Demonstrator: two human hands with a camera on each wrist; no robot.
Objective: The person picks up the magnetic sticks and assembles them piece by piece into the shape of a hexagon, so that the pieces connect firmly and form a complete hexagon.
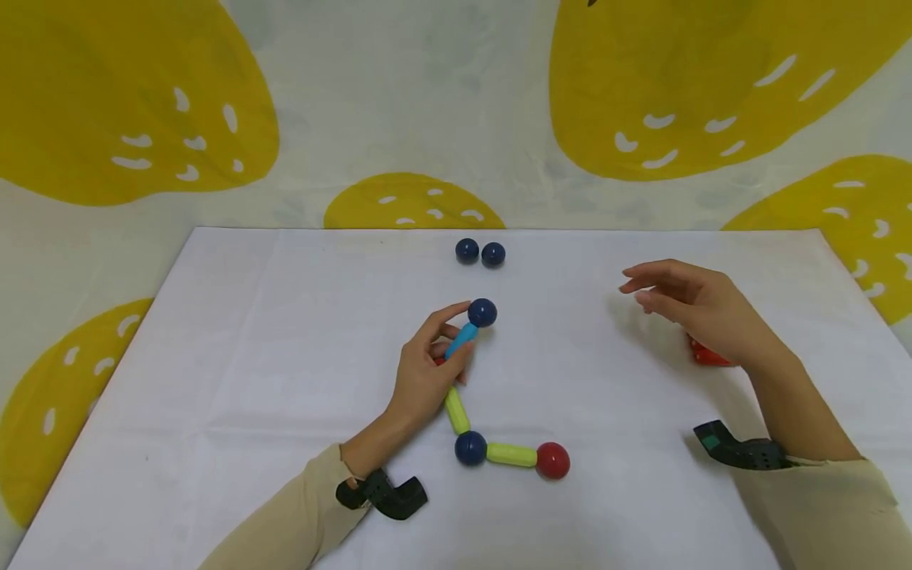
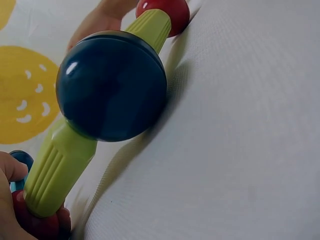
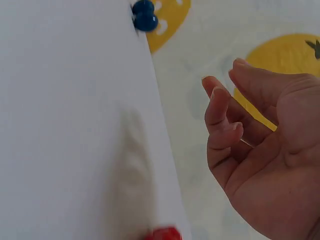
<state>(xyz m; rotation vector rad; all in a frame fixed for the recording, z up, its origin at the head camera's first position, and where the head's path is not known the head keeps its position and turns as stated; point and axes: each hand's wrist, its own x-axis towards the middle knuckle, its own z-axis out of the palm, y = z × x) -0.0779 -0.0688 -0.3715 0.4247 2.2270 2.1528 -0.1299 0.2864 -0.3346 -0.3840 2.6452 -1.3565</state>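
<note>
A chain of magnetic-toy-like rods and balls is gripped near its far end by my left hand (image 1: 430, 364). The fingers are around a light blue rod (image 1: 461, 339) and a red ball (image 2: 37, 220) at its base, which is mostly hidden in the head view. A dark blue ball (image 1: 482, 313) tops that rod. From the hand, a lime rod (image 1: 457, 410) runs to another dark blue ball (image 2: 112, 87), then a second lime rod (image 1: 511, 455) ends at a red ball (image 1: 552, 461). My right hand (image 1: 694, 305) hovers over the table, fingers loosely bent, holding nothing.
Two loose dark blue balls (image 1: 480, 252) sit side by side near the back edge of the white table (image 1: 321, 317). Partly behind the right hand lie red pieces (image 1: 710, 355). A cloth with yellow shapes (image 1: 413, 202) hangs beyond the table.
</note>
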